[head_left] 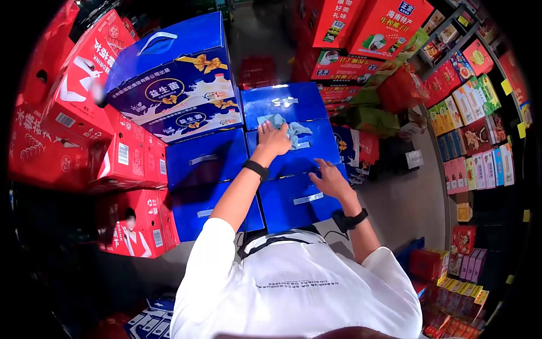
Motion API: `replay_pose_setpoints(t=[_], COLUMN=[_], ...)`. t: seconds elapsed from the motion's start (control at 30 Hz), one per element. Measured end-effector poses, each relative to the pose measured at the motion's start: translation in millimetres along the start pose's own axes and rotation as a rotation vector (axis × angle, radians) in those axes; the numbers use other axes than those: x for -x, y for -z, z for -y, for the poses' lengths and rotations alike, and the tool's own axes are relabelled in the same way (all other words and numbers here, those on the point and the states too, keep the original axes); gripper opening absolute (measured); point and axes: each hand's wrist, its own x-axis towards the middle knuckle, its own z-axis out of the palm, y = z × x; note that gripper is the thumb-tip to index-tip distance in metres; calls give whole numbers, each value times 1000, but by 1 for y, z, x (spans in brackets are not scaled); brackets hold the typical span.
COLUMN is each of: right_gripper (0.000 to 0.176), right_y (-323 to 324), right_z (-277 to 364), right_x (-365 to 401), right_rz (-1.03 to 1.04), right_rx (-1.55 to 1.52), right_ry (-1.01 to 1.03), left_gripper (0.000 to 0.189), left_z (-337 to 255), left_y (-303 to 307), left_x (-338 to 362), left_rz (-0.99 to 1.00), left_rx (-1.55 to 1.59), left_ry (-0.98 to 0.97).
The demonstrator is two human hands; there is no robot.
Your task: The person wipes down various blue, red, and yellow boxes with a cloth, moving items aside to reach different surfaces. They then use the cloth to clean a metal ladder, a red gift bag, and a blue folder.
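My left hand (274,140) presses a crumpled light-blue cloth (302,130) against the top of a blue carton (316,151). Part of the cloth spreads out to the right of the fingers, over the seam with the blue carton behind (257,101). Lower and to the right, my right hand (333,181) hovers near the right edge of the nearest blue carton (282,206), fingers apart and holding nothing. White plastic carry handles show on the carton tops. A black band is on each wrist.
Taller blue cartons (169,62) with gold bows stand at the left, behind more blue cartons (189,164). Red drink cartons (93,147) are stacked farther left. Red and green boxes (389,25) rise at the back right. A shelf of packaged goods (474,124) lines the right.
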Motion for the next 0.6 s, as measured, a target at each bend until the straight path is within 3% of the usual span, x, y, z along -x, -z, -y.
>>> replay_pose_setpoints(t=[0.03, 0.1, 0.17, 0.23, 0.33, 0.5, 0.6], right_gripper=[67, 74, 75, 73, 67, 63, 63], right_y=[-9, -42, -65, -65, -72, -66, -67], right_z=[3, -6, -2, 20, 18, 13, 19], right_x=[-9, -29, -36, -30, -36, -39, -36], right_rz=[-4, -243, -152, -148, -211, -206, -209], right_rx=[15, 220, 393, 470, 522, 468, 483], right_ry=[-1, 177, 93, -5, 15, -12, -23], left_gripper=[52, 51, 46, 62, 79, 66, 53], left_z=[13, 36, 52, 58, 55, 26, -14], left_y=[0, -1, 0, 1, 0, -26, -45], left_x=[3, 9, 4, -12, -50, -124, -132], left_rz=[-8, -114, -191, -227, -269, -379, -478], left_rx=[12, -22, 47, 103, 70, 391, 510], left_ry=[-6, 8, -4, -15, -62, -106, -131])
